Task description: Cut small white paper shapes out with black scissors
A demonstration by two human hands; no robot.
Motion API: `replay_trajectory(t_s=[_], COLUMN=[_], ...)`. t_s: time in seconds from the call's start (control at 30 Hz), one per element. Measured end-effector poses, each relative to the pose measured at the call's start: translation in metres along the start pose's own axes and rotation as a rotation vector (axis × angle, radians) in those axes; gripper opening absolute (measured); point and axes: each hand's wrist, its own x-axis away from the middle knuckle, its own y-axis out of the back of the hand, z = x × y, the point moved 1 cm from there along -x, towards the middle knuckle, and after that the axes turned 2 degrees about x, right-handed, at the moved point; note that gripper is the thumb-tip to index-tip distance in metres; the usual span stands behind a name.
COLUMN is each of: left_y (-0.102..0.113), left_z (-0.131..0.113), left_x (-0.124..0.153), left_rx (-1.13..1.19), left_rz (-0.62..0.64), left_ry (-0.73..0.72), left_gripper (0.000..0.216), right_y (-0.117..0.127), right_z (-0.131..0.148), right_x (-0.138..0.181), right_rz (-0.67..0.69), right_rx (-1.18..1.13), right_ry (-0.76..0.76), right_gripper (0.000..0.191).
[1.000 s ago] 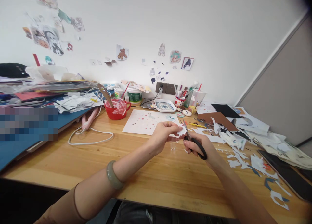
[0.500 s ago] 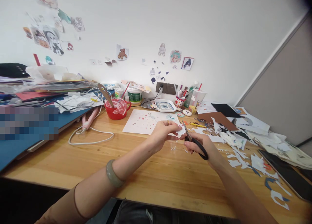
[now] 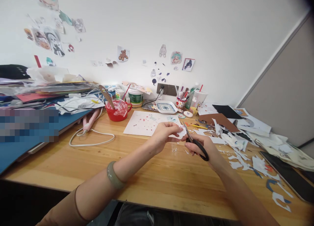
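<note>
White paper, one small piece [image 3: 182, 133], is being pinched between the fingertips of the left hand [image 3: 164, 134], which is closing narrowly on its near edge and holding it up off the desk [image 3: 152, 177]. That edge grip seems chosen so the rest of the piece is hanging free for the blades. The right hand [image 3: 208, 151] is wrapping around the black handles of one pair of scissors [image 3: 194, 142], with the blades pointing up and away toward the paper and their tips touching or just meeting its right side; how far the blades are parted is too small to tell. Both hands are working close together above the middle of the desk, likely so that trimmings are dropping straight down: a few tiny white bits are lying directly beneath them.

One green bracelet [image 3: 114, 175] is sitting on the left wrist. Just beyond the left hand, one white sheet [image 3: 143, 122] dotted with red marks is lying flat. Further beyond it and to the left, one red cup [image 3: 117, 111] is holding a wooden stick and crumpled wrap. Left of the left hand, one white cable [image 3: 91, 138] is looping across the wood. Right of the right hand, cut paper scraps [image 3: 239, 158] are spreading out, too many to count, probably pushed aside from the cutting spot.
</note>
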Motion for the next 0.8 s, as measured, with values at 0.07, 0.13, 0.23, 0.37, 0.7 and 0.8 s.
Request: replay_trajectory(t_s=[0.07,0.13,0.23,0.37,0.7,0.8], left_y=[-0.0002,-0.0002,0.0002,0.0002,-0.0001,-0.0001], left_z=[-0.0002,-0.0004,-0.0005,-0.0005,-0.0018,-0.0020], left_x=[0.0003,0.0006,0.0008,0.0006,0.0004,0.0002], left_rx=[0.003,0.004,0.005,0.009,0.026,0.023], left_rz=[-0.005,-0.008,-0.017,-0.021,-0.037,-0.033], left_ry=[0.002,0.003,-0.001,-0.009,-0.016,-0.010], left_gripper=[0.020,0.020,0.021,0.022,0.019,0.019], right_y=[0.0003,0.0005,0.0006,0.0002,0.0004,0.0008], right_z=[0.0003,0.0000,-0.0018,-0.0036,0.0009,-0.0006], right_x=[-0.0001,-0.0001,-0.0001,-0.0004,0.0018,0.0017], right_rz=[-0.005,-0.013,-0.015,-0.005,-0.007,0.005], right_rx=[-0.002,-0.004,-0.013,-0.020,-0.004,0.010], right_ry=[-0.002,-0.009,-0.014,-0.004,0.006,0.012], right_gripper=[0.019,0.019,0.020,0.018,0.018,0.018])
